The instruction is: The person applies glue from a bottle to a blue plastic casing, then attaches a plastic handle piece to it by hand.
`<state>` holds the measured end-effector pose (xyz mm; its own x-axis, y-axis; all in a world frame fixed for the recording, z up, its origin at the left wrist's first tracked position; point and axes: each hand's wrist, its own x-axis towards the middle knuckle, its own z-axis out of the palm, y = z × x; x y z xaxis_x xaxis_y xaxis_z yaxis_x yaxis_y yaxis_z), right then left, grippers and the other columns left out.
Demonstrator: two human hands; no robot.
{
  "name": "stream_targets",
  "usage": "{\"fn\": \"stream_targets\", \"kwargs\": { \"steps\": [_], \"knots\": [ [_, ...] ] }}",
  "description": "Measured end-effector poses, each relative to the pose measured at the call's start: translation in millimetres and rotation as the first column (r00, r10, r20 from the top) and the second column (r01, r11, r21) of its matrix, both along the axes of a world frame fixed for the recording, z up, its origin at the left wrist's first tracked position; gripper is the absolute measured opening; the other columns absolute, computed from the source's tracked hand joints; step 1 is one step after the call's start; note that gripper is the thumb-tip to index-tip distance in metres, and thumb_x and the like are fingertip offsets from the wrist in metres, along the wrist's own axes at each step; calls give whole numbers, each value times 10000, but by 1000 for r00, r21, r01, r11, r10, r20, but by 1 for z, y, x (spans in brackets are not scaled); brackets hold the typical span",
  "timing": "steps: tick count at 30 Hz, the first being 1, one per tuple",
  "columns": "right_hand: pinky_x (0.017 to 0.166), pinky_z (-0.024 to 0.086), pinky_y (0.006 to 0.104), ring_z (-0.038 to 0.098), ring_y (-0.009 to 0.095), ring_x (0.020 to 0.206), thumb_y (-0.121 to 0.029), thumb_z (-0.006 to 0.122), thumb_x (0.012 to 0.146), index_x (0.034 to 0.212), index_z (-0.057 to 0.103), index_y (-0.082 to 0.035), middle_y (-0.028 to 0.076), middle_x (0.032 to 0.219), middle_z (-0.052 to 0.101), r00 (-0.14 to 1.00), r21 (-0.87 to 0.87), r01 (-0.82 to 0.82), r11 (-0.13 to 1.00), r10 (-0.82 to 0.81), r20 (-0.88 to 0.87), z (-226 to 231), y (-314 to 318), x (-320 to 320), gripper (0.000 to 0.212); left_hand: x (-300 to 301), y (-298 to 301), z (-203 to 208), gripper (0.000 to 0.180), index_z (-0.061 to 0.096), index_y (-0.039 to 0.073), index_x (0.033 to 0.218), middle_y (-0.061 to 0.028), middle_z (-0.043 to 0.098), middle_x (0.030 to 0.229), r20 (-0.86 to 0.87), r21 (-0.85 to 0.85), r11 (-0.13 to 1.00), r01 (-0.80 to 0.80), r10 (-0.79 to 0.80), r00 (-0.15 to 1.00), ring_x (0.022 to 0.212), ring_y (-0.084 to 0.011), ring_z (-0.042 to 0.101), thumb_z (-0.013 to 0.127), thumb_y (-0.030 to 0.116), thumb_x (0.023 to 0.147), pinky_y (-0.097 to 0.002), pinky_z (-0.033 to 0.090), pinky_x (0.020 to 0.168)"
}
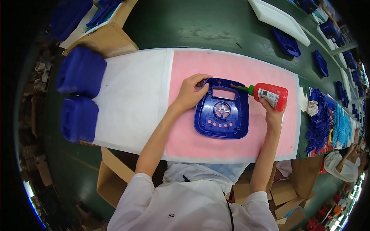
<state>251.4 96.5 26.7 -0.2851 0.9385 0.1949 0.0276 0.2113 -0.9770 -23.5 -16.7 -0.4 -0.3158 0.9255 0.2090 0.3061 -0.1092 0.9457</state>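
The right grip wraps a red bottle, likely soft enough to squeeze at its belly, and the left grip pinches the upper-left rim, a sound hold, of a blue panel, probably light, stiff and slick, on the pink-covered desk by the green nozzle.

Panel: glossy, seemingly plastic.
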Motion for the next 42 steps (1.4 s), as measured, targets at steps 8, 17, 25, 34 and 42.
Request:
{"fn": "stream_targets", "kwargs": {
  "steps": [8, 17, 25, 34, 42],
  "knots": [
    [785, 577, 316, 695, 208, 897, -49, 879, 653, 1038, 668, -18, 107, 965, 710, 983, 137, -60, 989, 34, 181, 18, -9, -11, 440, -1, 3, 3, 267, 663, 24, 1128, -58, 671, 974, -12, -36, 999, 21, -22, 1000, 864, -121, 597, 627, 33, 864, -254, 474, 770],
    [818, 573, 340, 683, 208, 926, -9, 837, 677, 1100, 637, -29, 94, 1010, 692, 995, 56, -9, 998, 3, 100, -2, 3, 9, 468, 0, 1, 3, 249, 661, 11, 1094, -94, 667, 927, -23, -4, 1000, 7, -7, 1000, 791, -160, 600, 631, 67, 853, -283, 493, 739],
    [641, 454, 274, 606, 194, 945, -398, 749, 800, 1287, 470, -47, 76, 1080, 612, 417, -286, -448, 847, -85, -905, -6, 22, 18, 662, -5, -2, 0, 251, 666, 10, 1091, -89, 672, 941, -32, -20, 1000, -8, 7, 999, 789, -154, 597, 629, 64, 849, -276, 491, 741],
    [470, 409, 263, 561, 143, 574, -595, 578, 860, 1123, 573, 5, 57, 744, 602, 798, -461, -280, 842, -62, -600, -9, 44, 39, 655, -9, 1, -9, 253, 663, -8, 1113, -88, 683, 1013, -35, -36, 999, -7, 6, 999, 903, -150, 616, 648, 61, 871, -285, 497, 824],
    [577, 533, 347, 665, 230, 562, -705, 473, 837, 630, 681, -37, 105, 580, 651, 358, -132, 125, 983, 79, 930, 71, 31, 46, 729, 3, 4, 0, 249, 646, -20, 1146, -90, 657, 1087, 26, -73, 997, 35, -33, 999, 1003, -169, 608, 601, 22, 904, -281, 475, 893]
  ]
}}
